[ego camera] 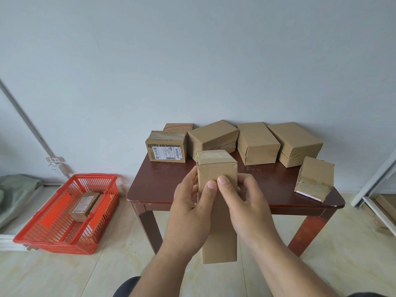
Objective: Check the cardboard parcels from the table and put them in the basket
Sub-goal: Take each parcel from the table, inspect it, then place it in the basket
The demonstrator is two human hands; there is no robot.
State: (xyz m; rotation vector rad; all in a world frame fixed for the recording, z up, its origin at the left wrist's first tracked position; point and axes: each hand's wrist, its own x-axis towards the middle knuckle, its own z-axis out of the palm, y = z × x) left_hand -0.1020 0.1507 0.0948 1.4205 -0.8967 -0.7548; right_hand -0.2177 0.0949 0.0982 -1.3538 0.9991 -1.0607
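Both hands grip one long parcel [217,202], upright, in front of the table's near edge.

The left hand [190,213] and right hand [246,209] clasp its sides, both thumbs pressed on the near face, its taped end up. Six more parcels lie on the table [154,189]: a labelled box [166,151] at the far left corner with a flat one [178,126] behind it, three plain boxes [257,143] along the far edge, and a taped one [314,179] near the right corner. The red basket [64,239] sits on the floor to the left, holding one labelled parcel [84,205].
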